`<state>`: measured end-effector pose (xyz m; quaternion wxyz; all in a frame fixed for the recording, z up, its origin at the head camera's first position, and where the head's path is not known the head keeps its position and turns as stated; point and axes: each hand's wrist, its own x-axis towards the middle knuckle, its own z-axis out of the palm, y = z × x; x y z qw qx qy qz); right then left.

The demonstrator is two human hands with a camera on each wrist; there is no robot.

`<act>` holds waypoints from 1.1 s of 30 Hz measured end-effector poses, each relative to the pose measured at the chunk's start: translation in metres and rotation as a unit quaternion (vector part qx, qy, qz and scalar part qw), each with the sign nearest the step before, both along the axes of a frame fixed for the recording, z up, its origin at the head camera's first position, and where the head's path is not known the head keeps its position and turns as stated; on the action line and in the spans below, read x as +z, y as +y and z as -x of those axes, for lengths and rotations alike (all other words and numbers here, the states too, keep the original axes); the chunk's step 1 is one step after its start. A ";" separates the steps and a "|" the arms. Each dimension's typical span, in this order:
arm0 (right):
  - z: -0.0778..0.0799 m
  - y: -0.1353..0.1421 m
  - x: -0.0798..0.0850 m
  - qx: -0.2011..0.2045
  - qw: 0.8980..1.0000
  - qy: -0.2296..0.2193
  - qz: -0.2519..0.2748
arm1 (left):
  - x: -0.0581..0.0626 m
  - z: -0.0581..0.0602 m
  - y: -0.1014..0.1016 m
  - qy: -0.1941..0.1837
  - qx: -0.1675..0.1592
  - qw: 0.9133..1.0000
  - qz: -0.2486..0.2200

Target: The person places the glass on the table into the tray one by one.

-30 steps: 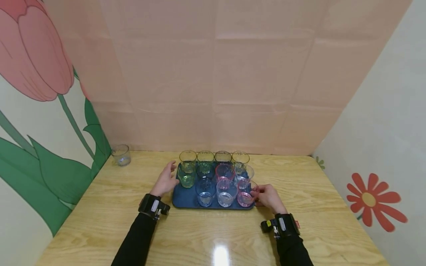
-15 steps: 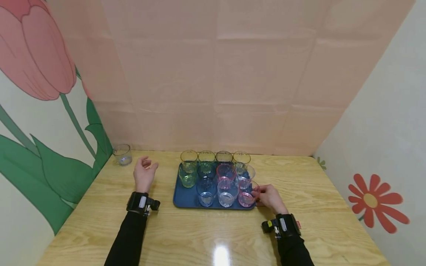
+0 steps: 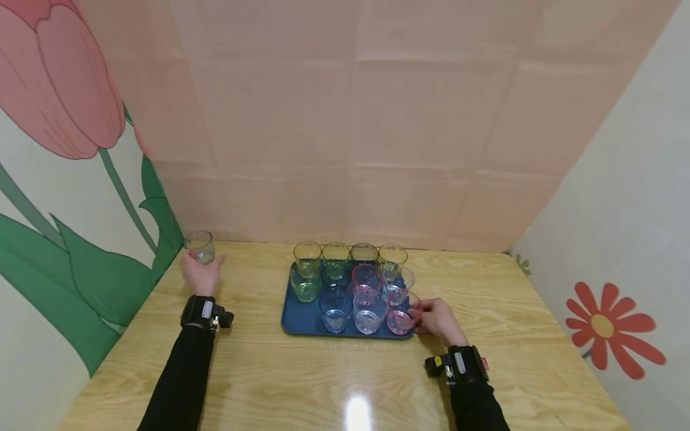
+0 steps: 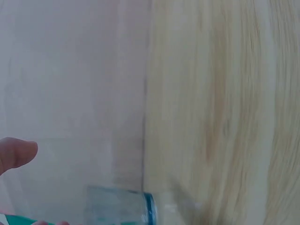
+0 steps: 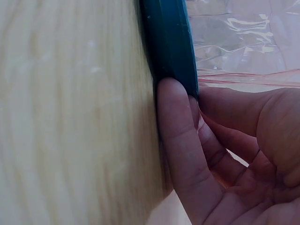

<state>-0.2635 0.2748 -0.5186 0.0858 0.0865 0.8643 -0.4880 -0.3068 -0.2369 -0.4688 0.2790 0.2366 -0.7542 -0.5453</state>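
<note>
My left hand [image 3: 202,274] is at a clear glass [image 3: 200,240] in the table's back left corner. Its thumb [image 4: 16,153] stands well apart from the glass in the left wrist view, and a few fingertips show at the lower edge; whether they touch the glass I cannot tell. My right hand [image 3: 441,320] pinches the front right corner of a blue tray [image 3: 299,322], thumb on the inner side and fingers outside. Just inside that corner stands a pink glass [image 3: 400,322]. Several tinted and clear glasses stand upright in rows on the tray, among them a green glass [image 3: 306,290].
A light wooden table [image 3: 302,383] carries everything. Pinkish sheeting [image 3: 345,149] hangs behind its back edge. Painted walls, with a tulip [image 3: 75,90] on the left and a red flower [image 3: 601,326] on the right, flank the table.
My left hand has left the tray's left side and moved left to the clear glass in the back corner. The right hand has stayed at the tray's corner.
</note>
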 end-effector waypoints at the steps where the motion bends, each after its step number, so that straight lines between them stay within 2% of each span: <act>1: 0.000 0.000 0.000 -0.002 1.000 -0.002 -0.001 | 0.000 0.001 -0.003 -0.003 0.005 1.000 -0.001; 7: 0.000 0.000 0.001 -0.001 1.000 0.002 0.002 | 0.001 0.009 -0.017 -0.031 0.030 0.999 0.006; 17: 0.000 0.000 0.000 -0.003 1.000 0.002 0.007 | -0.003 0.029 -0.032 -0.070 0.027 0.997 0.009; 25: -0.003 -0.002 -0.002 -0.004 1.000 0.007 0.012 | -0.011 0.041 -0.054 -0.117 -0.009 0.992 0.047; 30: -0.003 -0.002 -0.001 -0.002 1.000 0.005 0.014 | -0.014 0.045 -0.064 -0.126 -0.055 0.989 0.049; 33: -0.002 -0.001 0.000 -0.005 1.000 0.003 0.010 | -0.015 0.045 -0.066 -0.118 -0.069 0.989 0.050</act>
